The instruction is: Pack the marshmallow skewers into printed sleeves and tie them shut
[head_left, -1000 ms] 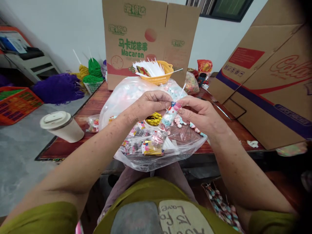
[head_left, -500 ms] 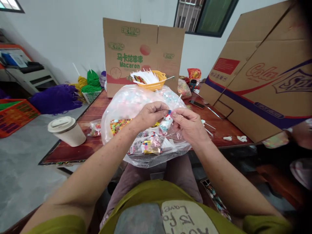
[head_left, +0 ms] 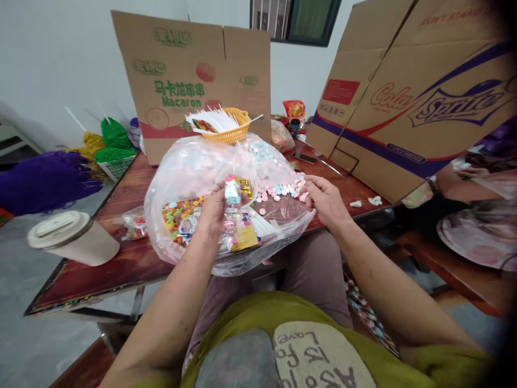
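Note:
My left hand (head_left: pixel 213 215) is wrapped round a narrow clear candy packet (head_left: pixel 232 196), held upright over the plastic bag (head_left: pixel 155 202). Pale pink and blue pieces show inside the packet. At the right edge of the bag, my right hand (head_left: pixel 326 203) has its thumb and fingertips closed together beside loose pink, white and blue candies (head_left: pixel 278 189); whatever is between the fingertips is too small to make out. Colourful ring-shaped pieces (head_left: pixel 181 213), small printed packets, a yellow card (head_left: pixel 245 238) and white sticks (head_left: pixel 262 223) lie on the bag below my left hand.
A yellow basket (head_left: pixel 240 121) of white sticks stands behind the bag. Large cardboard boxes rise at the back (head_left: pixel 242 102) and right (head_left: pixel 363 118). A lidded cup (head_left: pixel 81 245) stands at the table's left. A phone (head_left: pixel 305 158) lies behind; another person's arm (head_left: pixel 464 183) shows at right.
Both hands were together at the packet's top. Now my left hand alone holds it, lower and further left, while my right hand has come away to the loose candies. The view has turned right.

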The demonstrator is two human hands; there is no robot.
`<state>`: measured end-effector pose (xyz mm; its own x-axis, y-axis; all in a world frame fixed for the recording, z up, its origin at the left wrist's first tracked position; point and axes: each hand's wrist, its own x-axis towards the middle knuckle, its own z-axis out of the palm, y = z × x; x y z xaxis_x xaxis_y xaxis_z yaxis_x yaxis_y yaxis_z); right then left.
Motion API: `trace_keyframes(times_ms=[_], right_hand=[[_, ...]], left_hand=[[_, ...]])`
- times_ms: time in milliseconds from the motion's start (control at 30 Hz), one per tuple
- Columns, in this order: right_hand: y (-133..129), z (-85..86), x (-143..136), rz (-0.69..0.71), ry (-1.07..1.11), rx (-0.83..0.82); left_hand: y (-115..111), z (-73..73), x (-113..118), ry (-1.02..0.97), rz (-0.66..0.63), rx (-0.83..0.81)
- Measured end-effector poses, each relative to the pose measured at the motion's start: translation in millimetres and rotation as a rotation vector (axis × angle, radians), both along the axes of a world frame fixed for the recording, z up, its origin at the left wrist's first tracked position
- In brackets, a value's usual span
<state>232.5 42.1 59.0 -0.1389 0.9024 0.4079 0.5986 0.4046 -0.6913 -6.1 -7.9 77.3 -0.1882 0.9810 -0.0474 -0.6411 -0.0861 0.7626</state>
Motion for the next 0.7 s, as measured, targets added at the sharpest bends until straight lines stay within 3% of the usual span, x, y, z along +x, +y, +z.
trace_keyframes(times_ms=[133,267,400,500,700], right_hand=[[16,-55.7,28,-0.049,-0.359,-0.100],[22,-95.8,25,-0.056,-0.559,-0.181],[17,-110.8,29,0.000,-0.633,-0.218],[-1,-116.8,43,0.024,-0.620,-0.203],[-34,-128.0,48,-0.093,-0.452,-0.160]], left_hand=[[0,-20.8,-11,-0.015,0.022,-0.092],[4,-38.7,-8,0.053,0.073,-0.113],[12,-49.2,-7,0.058,0.157,-0.132],[21,-51.2,-7,0.074,0.166,-0.135],[49,-43.7,-2,0.154,0.172,-0.156]])
